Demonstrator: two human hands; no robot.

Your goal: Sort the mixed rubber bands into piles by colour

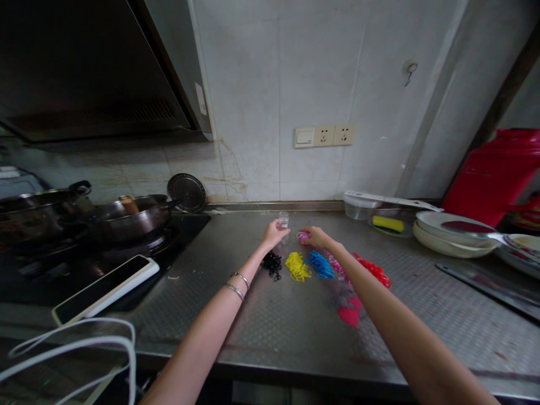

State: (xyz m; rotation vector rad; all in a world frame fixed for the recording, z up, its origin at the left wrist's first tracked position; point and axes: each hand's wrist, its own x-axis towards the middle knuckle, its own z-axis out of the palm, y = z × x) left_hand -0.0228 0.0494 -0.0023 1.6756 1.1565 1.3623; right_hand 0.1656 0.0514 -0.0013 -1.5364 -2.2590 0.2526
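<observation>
My left hand (274, 234) is closed around a small clear jar (284, 216) near the back of the metal counter. Just to its right, my right hand (313, 236) pinches a small bunch of pink and white rubber bands (302, 235). Loose rubber bands lie in piles nearer to me: black bands (273, 263), yellow bands (297, 266), blue bands (320, 264), pink bands (335, 264) and red bands (375, 271). My right forearm partly covers the pink pile. A flat red piece (350, 313) lies in front of them.
At left a frying pan (126, 219) and a pot (37, 216) stand on the stove. A white-edged device (105, 289) with a cable (133, 360) lies nearby. Rightward are a plastic container (358, 208), a yellow sponge (388, 224), stacked bowls (453, 242) and a knife (485, 289).
</observation>
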